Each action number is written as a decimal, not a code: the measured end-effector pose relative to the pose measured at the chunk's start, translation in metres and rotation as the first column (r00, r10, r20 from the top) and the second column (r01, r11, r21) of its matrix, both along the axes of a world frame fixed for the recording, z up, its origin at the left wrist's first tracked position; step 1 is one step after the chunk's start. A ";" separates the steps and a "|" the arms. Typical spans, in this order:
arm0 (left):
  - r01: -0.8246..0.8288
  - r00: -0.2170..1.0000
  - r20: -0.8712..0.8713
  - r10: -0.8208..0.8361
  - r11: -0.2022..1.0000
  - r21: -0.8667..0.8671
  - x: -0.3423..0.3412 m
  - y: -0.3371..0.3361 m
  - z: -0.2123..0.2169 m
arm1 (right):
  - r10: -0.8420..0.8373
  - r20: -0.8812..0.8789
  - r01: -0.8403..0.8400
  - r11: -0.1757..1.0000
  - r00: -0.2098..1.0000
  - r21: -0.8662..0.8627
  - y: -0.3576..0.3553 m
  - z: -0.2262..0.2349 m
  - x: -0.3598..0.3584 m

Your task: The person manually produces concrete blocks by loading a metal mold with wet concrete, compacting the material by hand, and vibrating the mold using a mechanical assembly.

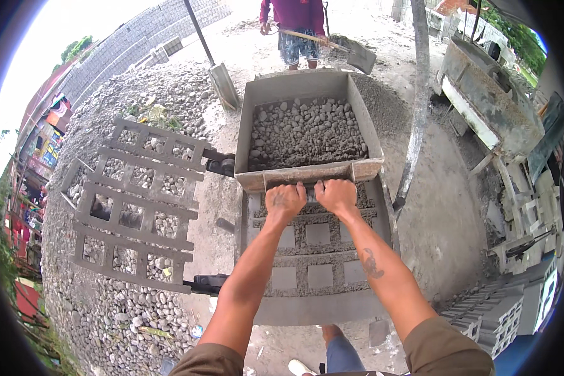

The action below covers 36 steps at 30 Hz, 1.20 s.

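Both my hands are closed around a handle at the near side of a rusty metal feed box (250,178). My left hand (284,202) and my right hand (337,195) sit close together, thumbs almost meeting, and hide most of the handle. Stones and grey damp mix (310,128) lie in the box, heaped toward its far part. Under the box and my forearms is a block mold (319,234) with square plates and grey mix in the gaps between them. The box covers the mold's far part.
A hinged steel grid (138,188) stands out to the left over loose stones (131,319). One shovel (224,86) leans beyond it. Ahead, a co-worker (294,25) holds another shovel (361,57). A pole (415,119), a rusty tub (489,94) and hollow blocks (507,319) are at right.
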<state>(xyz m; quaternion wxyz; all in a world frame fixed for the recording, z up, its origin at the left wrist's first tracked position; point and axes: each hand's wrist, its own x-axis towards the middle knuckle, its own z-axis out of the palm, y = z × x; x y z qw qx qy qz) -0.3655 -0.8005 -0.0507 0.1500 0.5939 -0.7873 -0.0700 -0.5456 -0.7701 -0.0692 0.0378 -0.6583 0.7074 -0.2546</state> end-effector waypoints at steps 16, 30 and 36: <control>0.171 0.980 -0.092 -0.176 0.983 -0.064 0.102 0.476 0.009 | -0.051 -0.041 0.060 0.964 0.998 0.260 0.485 0.024 0.091; 0.182 0.954 -0.165 -0.249 0.922 -0.342 0.100 0.424 -0.011 | -0.062 0.002 0.062 0.995 0.998 -0.073 0.432 0.009 0.089; 0.137 0.977 -0.107 -0.184 0.927 -0.350 0.064 0.283 -0.016 | -0.041 -0.098 0.021 0.982 0.994 -0.188 0.285 0.004 0.064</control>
